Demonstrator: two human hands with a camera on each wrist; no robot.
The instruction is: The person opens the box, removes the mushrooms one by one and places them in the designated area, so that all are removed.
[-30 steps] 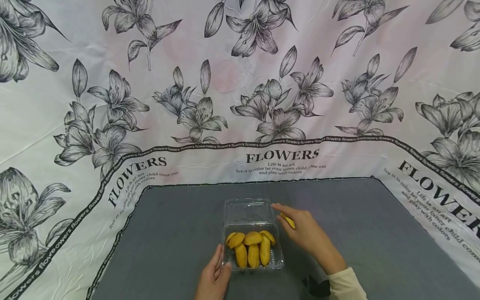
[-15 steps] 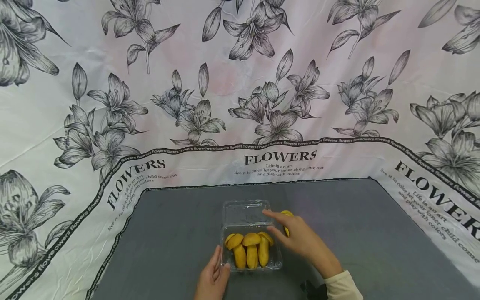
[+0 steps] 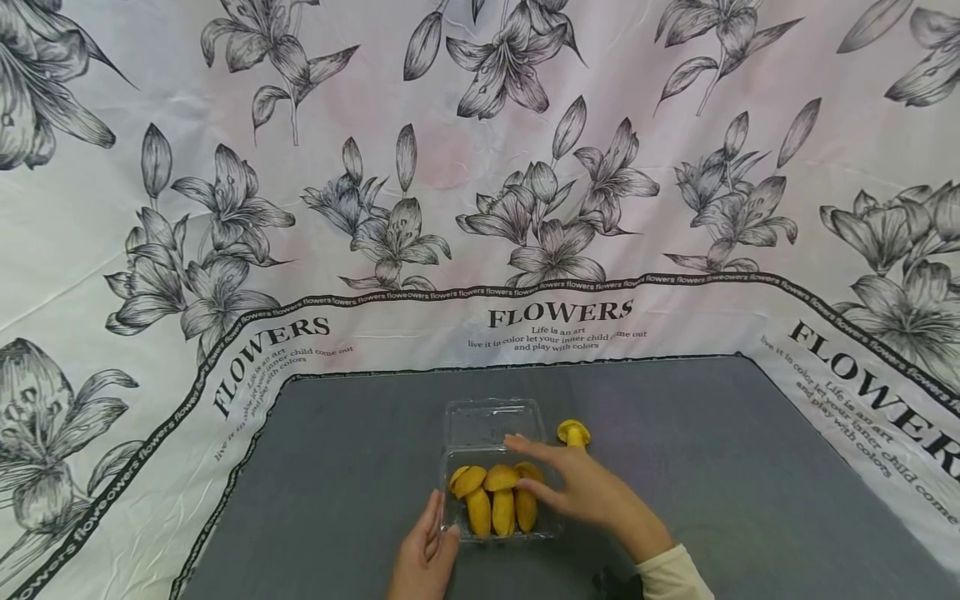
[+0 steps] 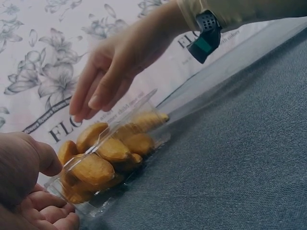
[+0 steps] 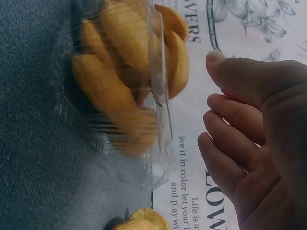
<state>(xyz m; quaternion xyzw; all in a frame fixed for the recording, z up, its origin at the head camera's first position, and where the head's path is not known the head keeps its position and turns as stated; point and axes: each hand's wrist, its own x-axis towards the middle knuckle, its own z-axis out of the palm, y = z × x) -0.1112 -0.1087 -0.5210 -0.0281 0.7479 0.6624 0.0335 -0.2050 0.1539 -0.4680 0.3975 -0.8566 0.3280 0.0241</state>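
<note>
Gray table (image 3: 337, 483), mushroom box (image 3: 480, 422) between hands (image 3: 426, 546) (image 3: 588, 492)

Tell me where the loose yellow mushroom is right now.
In the head view, the loose yellow mushroom is on the gray tabletop, to the right of the clear clamshell lid and just beyond the right hand.

the head view is evenly but softly lit, with thin glints along the clear plastic box (image 3: 480, 425). the table (image 3: 360, 475) reads as flat, muted grey around the box, and lettering (image 3: 873, 387) well to the right of it looks stretched and slanted. both wrist views are dimmer and hazier; in the right one, the right hand (image 5: 268, 129) beside the box is shaded, and streaky glare crosses the plastic.
</note>
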